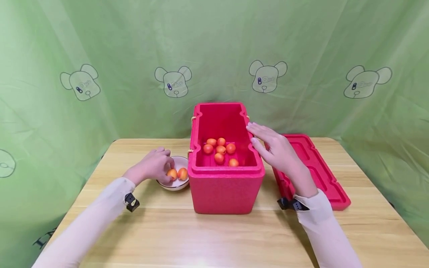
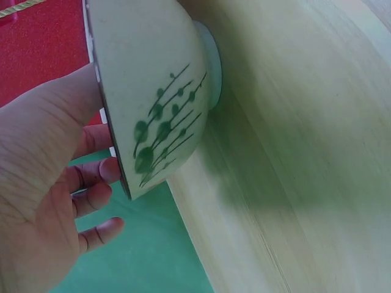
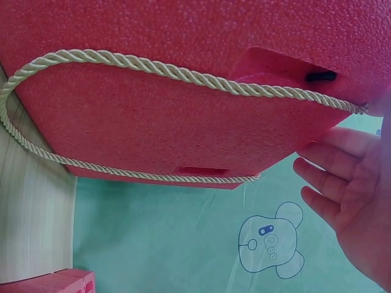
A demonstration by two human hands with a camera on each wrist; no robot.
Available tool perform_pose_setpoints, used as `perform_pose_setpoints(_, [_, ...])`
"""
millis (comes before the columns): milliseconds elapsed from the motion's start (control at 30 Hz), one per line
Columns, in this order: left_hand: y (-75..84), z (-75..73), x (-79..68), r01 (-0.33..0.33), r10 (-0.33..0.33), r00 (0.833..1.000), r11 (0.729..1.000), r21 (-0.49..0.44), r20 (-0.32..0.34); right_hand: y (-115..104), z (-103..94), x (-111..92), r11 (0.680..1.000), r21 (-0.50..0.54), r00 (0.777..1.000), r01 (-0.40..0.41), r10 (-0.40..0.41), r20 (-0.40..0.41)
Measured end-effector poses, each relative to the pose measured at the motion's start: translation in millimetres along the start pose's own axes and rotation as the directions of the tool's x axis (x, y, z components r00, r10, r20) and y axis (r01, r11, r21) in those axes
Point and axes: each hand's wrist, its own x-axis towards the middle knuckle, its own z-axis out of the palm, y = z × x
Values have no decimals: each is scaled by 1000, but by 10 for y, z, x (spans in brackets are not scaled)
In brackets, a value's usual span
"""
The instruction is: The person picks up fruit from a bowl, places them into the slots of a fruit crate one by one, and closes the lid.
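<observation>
In the head view my left hand (image 1: 155, 165) reaches into a white bowl (image 1: 175, 188), thumb and fingers curled around a small orange fruit (image 1: 172, 174). A second such fruit (image 1: 182, 174) lies beside it. In the left wrist view the bowl's outer wall (image 2: 165, 91) shows a green leafy pattern, and the rim hides the thumb tip and fruit. Right of the bowl stands a red foam box (image 1: 226, 193), open on top, with several small orange fruits (image 1: 219, 158) on its floor. My right hand (image 1: 276, 149) rests with extended fingers at the box's right rim.
A red lid (image 1: 321, 178) lies on the wooden table (image 1: 161, 234), to the right of the box. Twisted cord handles (image 3: 153, 70) hang along the box's side. Green cloth (image 1: 218, 44) with bear-head drawings hangs behind and around the table.
</observation>
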Motion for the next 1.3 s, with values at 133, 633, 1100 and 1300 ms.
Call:
perform_pose_setpoints(133, [4, 18, 21, -14, 14, 1000, 1000, 24, -2, -12, -4, 1, 1000, -3, 1000, 8, -8, -5])
perform_pose_setpoints(633, [20, -204, 64, -55, 58, 996, 997, 52, -61, -4, -35, 20, 1000, -19, 1000, 11, -11, -13])
perform_pose_setpoints(1100, [61, -803, 53, -64, 82, 968, 995, 81, -237, 11, 0, 12, 1000, -8, 1000, 16, -16, -15])
perform_pose_setpoints(1300, [159, -1109, 78, -82, 107, 947, 992, 94, -304, 8, 6, -8, 1000, -2, 1000, 4, -4, 0])
